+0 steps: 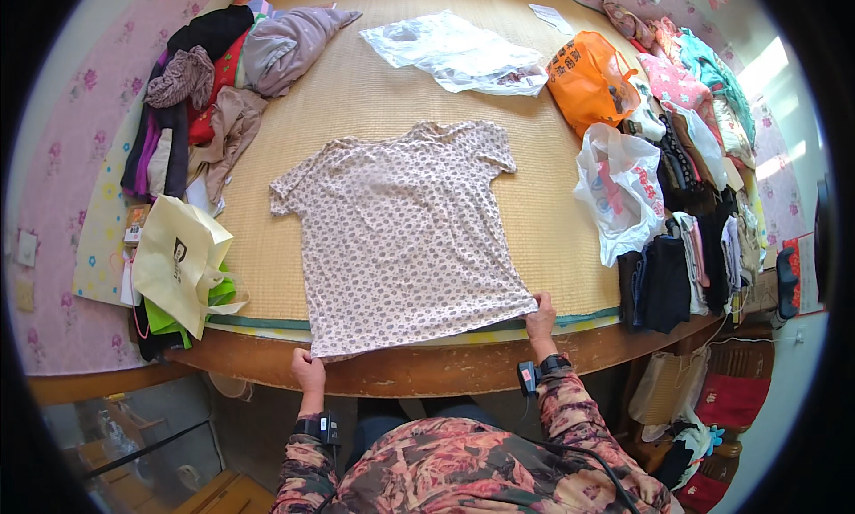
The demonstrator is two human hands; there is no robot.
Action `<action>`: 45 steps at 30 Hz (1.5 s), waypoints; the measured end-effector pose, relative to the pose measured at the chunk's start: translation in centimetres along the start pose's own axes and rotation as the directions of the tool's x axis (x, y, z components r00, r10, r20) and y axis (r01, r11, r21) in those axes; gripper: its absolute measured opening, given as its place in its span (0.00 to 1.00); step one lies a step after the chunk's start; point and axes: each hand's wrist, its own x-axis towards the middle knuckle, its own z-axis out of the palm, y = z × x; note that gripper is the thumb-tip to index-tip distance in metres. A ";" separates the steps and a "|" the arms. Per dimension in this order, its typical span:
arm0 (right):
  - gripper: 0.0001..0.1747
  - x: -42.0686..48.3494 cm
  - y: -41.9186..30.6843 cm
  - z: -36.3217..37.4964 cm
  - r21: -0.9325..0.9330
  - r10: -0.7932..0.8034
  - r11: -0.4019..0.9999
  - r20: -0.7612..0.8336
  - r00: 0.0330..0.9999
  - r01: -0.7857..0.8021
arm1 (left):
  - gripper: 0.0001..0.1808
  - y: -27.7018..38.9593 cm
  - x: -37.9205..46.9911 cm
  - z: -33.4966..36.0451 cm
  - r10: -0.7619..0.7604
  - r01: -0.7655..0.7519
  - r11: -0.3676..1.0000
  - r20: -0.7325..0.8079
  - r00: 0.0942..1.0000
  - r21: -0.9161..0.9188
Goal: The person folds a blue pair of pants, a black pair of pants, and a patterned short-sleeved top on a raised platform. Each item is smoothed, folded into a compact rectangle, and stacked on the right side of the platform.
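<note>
A short-sleeved, light-coloured T-shirt with a small dark print (407,240) lies spread out on a woven straw mat (548,247), its neck towards the far side and its hem towards me. My left hand (309,374) pinches the hem's left corner, just past the wooden bed edge. The hem's right corner is held by my right hand (542,317), a little farther up over the mat's green border. Some soft wrinkles show across the shirt's upper part.
Piled clothes (220,80) and a cream bag (180,267) lie left. Beyond the shirt is a clear plastic bag (461,53). On the right are an orange bag (588,80), a white plastic bag (618,186) and folded garments (668,280). A wooden bed edge (427,374) runs before me.
</note>
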 end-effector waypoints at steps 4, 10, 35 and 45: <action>0.10 0.6 -0.5 1.4 0.404 0.452 0.832 -0.099 0.886 -0.380 | 0.10 0.4 0.8 -0.5 -0.076 0.033 0.940 -0.115 0.991 -0.339; 0.17 8.6 -5.5 -0.8 0.609 0.321 0.774 -0.145 0.936 -0.171 | 0.07 7.8 8.2 -4.4 -0.115 0.011 0.793 -0.132 0.985 -0.609; 0.12 24.9 -36.2 -39.1 0.879 -0.232 0.331 -0.277 0.932 0.344 | 0.12 45.7 21.7 -40.8 0.645 -0.741 0.484 -0.383 0.661 -0.465; 0.16 28.6 -34.5 -33.9 0.849 -0.205 0.489 -0.112 0.972 0.201 | 0.09 44.6 29.3 -34.3 0.605 -0.670 0.539 -0.319 0.729 -0.510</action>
